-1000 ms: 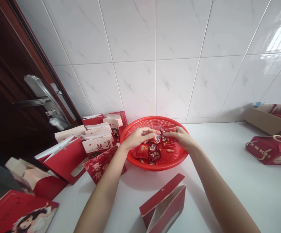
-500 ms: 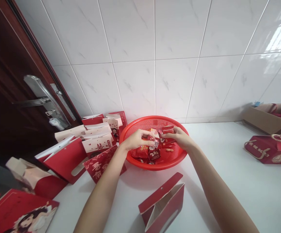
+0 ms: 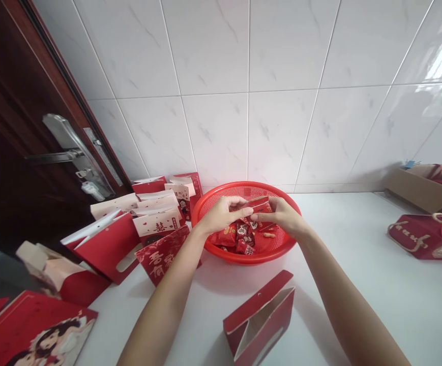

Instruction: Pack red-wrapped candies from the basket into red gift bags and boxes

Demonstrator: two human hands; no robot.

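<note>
A shiny red wrapped snack packet (image 3: 261, 205) is between my two hands, above the red mesh basket (image 3: 243, 258). My right hand (image 3: 286, 218) closes on the packet's right side, thumb in front. From the left, my left hand (image 3: 221, 215) closes on the packet's other end, its thumb at the near edge and its other fingers partly hidden behind. Below them in the basket lie several wrapped candies (image 3: 242, 230), a larger red packet (image 3: 226, 236) and a peanut in its shell (image 3: 269, 235). Nearer to me, between my forearms, a red gift box (image 3: 264, 325) stands with its top open.
Several red and cream gift boxes (image 3: 108, 244) crowd the left side beside the dark door (image 3: 10, 101). At the right are a tied red box (image 3: 419, 236) and an open cardboard carton (image 3: 409, 188). A tiled wall (image 3: 221, 137) rises behind the white tabletop (image 3: 339, 244).
My left hand has moved right from the candies to the red packet, and the two hands are closer together. The whole view has shifted slightly.
</note>
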